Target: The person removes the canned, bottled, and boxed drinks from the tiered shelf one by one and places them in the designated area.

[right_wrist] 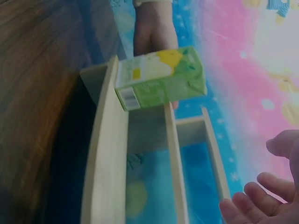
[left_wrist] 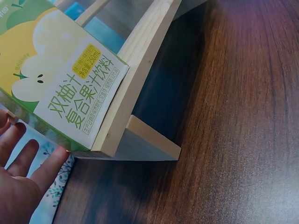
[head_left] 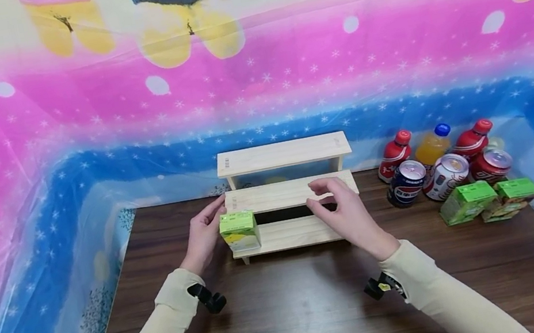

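A green juice box (head_left: 240, 233) stands upright at the left end of the lowest step of a three-step wooden rack (head_left: 289, 193). My left hand (head_left: 202, 238) is beside it, fingers extended. In the left wrist view, the fingertips of the left hand (left_wrist: 21, 186) are right at the side of the juice box (left_wrist: 70, 79), near its bottom edge. Over the right part of the rack hovers my right hand (head_left: 351, 220), thumb and fingers apart and slightly bent with nothing between them. The right wrist view shows the right hand (right_wrist: 271, 196) beside the upper steps.
Drinks stand grouped on the brown table (head_left: 300, 312) right of the rack: red-capped bottles (head_left: 394, 157), an orange drink bottle (head_left: 433, 147), several cans (head_left: 445, 176) and two green cartons (head_left: 468, 203). A patterned cloth (head_left: 285, 82) rises behind and at both sides.
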Motion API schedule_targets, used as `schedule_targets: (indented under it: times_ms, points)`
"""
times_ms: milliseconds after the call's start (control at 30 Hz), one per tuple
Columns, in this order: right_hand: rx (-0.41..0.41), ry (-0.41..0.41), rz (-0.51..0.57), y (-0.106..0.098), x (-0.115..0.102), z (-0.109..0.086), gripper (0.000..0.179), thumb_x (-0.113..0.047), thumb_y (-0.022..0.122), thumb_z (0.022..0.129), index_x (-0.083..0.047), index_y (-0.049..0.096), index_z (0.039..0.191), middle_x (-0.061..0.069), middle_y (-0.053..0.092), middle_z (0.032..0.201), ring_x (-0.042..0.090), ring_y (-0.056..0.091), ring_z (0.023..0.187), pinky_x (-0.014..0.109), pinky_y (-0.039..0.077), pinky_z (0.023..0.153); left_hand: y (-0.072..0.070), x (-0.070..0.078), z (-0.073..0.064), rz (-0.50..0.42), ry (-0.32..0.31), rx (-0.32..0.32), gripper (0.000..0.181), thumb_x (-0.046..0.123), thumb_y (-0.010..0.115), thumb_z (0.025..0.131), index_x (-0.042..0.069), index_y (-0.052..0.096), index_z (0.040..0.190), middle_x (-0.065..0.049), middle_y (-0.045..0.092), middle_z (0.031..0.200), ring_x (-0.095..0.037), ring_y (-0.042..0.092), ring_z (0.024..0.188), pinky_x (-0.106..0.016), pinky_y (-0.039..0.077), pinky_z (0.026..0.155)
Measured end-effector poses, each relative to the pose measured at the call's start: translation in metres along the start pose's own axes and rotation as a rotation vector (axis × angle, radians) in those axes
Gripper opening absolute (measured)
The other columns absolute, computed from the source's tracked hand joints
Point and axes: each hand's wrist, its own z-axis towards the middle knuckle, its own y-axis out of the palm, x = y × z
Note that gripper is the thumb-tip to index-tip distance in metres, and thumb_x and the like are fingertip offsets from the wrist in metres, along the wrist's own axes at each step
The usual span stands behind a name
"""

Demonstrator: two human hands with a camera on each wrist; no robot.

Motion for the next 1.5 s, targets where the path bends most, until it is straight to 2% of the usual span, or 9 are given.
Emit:
schedule_targets:
  times_ms: [133,400,600,800,1133,1500]
  points:
    - [-0.062,0.002,0.004,0.016,-0.006,0.0,0.038,-0.021,0.072,0.101,-0.002,0.064,0.133,0.015,0.063,0.128,0.028,0.062,0.116,0.044,0.057,0.097,0.0,0.0,0.0,-0.013,-0.005,-0.001,0.044,0.016,0.055,0.11,0.013,0.053,0.154,-0.017,0.056,0.151,-0.001,0.067,0.103,-0.019,0.057,0.08]
    - [-0.184,-0.046,0.035,0.049,-0.017,0.005,0.046,-0.021,0.074,0.1,0.001,0.061,0.138,0.02,0.061,0.133,0.031,0.061,0.122,0.043,0.055,0.1,-0.001,-0.001,0.001,-0.008,-0.012,-0.011,0.045,0.019,0.056,0.11,0.016,0.053,0.154,-0.014,0.055,0.153,-0.006,0.065,0.113,-0.019,0.057,0.083]
    - [-0.242,-0.047,0.053,0.07,-0.02,0.008,0.052,-0.021,0.075,0.098,0.002,0.057,0.142,0.019,0.06,0.137,0.036,0.059,0.125,0.047,0.054,0.101,0.0,-0.001,0.002,-0.014,-0.009,-0.009,0.045,0.018,0.056,0.11,0.014,0.053,0.154,-0.015,0.055,0.153,-0.005,0.065,0.113,-0.019,0.057,0.084]
    - [-0.254,-0.046,0.063,0.083,-0.019,0.011,0.058,-0.018,0.078,0.097,0.003,0.054,0.145,0.018,0.058,0.138,0.037,0.058,0.126,0.047,0.054,0.101,0.0,-0.001,0.002,-0.01,-0.001,-0.009,0.045,0.018,0.056,0.11,0.013,0.053,0.154,-0.016,0.056,0.152,-0.003,0.065,0.11,-0.019,0.057,0.083]
    - [-0.245,-0.024,0.049,0.1,-0.018,0.015,0.059,-0.023,0.078,0.096,-0.002,0.054,0.146,0.013,0.059,0.138,0.028,0.059,0.123,0.043,0.055,0.1,-0.001,-0.002,0.001,0.015,-0.01,-0.006,0.045,0.02,0.056,0.11,0.015,0.053,0.154,-0.015,0.056,0.152,-0.006,0.065,0.113,-0.018,0.057,0.083]
    - [-0.247,0.01,0.122,0.114,-0.019,0.019,0.054,-0.017,0.077,0.097,-0.001,0.054,0.144,0.01,0.061,0.129,0.021,0.062,0.115,0.039,0.057,0.096,0.0,-0.001,0.001,0.034,-0.007,0.003,0.044,0.02,0.055,0.11,0.015,0.054,0.154,-0.013,0.055,0.153,-0.013,0.063,0.12,-0.018,0.056,0.083]
